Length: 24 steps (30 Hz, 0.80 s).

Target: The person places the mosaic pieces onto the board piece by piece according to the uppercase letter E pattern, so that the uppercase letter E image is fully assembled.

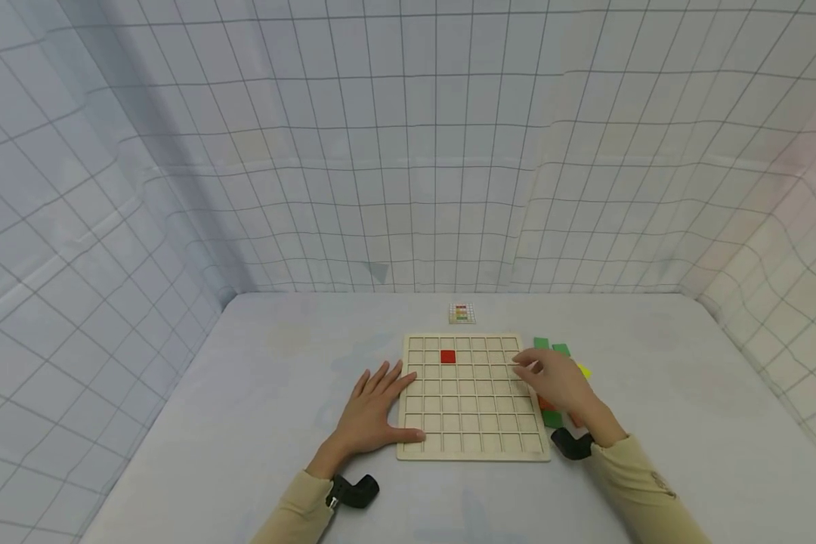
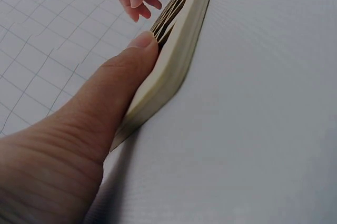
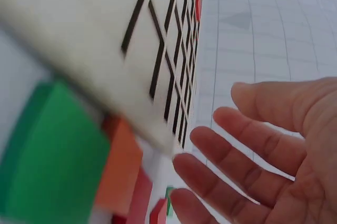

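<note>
"How does the grid board look?"

"Pale and squarish, lying flat, ruled into rows of square cells by thin dark lines. The left hand rests on its left edge."

"Any cell filled?"

"One: a red tile sits flat in the second row from the top, third column from the left."

"And the loose ones?"

"Green tiles, an orange tile and a yellow tile lie just right of the board, partly hidden by the right hand."
</note>
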{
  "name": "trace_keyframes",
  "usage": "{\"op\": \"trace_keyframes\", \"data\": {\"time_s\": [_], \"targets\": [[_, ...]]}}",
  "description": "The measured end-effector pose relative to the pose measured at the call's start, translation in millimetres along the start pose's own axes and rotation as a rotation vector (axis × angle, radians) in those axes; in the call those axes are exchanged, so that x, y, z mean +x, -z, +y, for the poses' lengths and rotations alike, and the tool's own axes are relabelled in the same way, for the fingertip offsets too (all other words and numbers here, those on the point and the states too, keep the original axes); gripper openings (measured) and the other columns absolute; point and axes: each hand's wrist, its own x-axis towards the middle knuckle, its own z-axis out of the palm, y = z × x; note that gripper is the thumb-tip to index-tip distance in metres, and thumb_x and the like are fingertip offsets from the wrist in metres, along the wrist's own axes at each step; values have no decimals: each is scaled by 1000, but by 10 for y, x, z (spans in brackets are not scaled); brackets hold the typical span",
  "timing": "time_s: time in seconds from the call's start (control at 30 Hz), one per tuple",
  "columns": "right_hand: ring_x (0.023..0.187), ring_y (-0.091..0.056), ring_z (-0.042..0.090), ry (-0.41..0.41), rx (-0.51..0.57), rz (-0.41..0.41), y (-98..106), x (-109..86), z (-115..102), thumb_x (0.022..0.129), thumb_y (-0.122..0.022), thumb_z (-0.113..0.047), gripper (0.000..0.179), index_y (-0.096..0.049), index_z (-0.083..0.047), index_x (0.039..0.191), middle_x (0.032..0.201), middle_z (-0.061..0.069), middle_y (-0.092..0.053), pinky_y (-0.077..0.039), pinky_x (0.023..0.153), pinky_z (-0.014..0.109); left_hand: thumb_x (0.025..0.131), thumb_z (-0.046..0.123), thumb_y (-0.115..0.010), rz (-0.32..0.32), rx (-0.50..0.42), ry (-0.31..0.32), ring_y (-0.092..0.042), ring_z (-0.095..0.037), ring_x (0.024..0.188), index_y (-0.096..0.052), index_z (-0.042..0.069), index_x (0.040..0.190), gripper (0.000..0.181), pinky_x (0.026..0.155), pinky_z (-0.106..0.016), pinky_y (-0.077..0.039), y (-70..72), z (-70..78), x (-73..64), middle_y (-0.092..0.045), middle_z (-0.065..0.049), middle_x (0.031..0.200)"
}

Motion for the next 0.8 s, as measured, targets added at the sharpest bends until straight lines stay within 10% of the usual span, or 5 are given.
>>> {"op": "trace_keyframes", "data": {"time_s": [0.4,0.8], "targets": [[85,-60,26,-245,-149,18,161,-30,218,89,-67,-24,28,-69,-2,106,97,9,-66,-50,66,40,71,76,-60,10,1,2,-9,-24,143,-33,22,149,99,112,-48,-2,-12,-6,-6,-20,-4,156],[76,-57,27,-300,-243,32,141,-33,284,85,-68,-18,34,-62,4,111,92,16,-59,-48,57,37,71,75,-61,0,-2,1,-9,-24,143,-33,22,149,99,113,-48,-3,16,11,-2,-19,-4,156]]}}
